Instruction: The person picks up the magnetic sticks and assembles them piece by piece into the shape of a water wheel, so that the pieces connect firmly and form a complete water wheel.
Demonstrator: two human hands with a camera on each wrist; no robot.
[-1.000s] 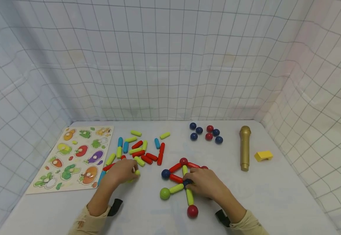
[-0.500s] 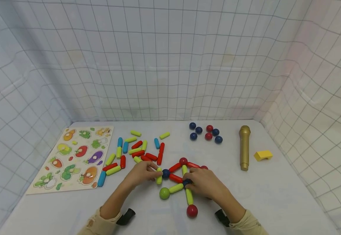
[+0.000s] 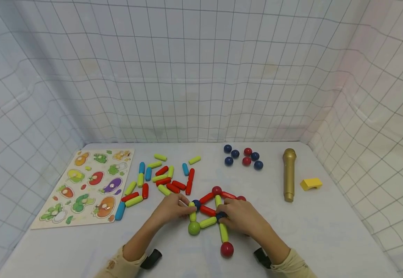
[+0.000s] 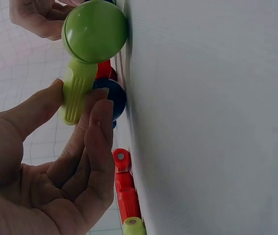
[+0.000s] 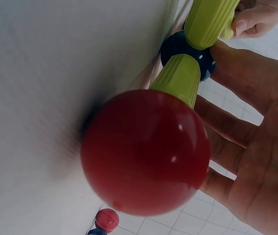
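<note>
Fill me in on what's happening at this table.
A person is building a flat figure of coloured rods and balls on the white table. The left hand pinches a green rod set between a blue ball and a green ball. The right hand rests on the figure's right side, by a second blue ball. Loose rods, spare balls, a gold microphone and a puzzle board lie around.

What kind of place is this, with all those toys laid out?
Probably a staged play table for recording, not a home. White gridded cloth walls in the table on three sides, and toys lie on it: loose magnetic sticks, a vegetable puzzle board and a gold toy microphone.
</note>
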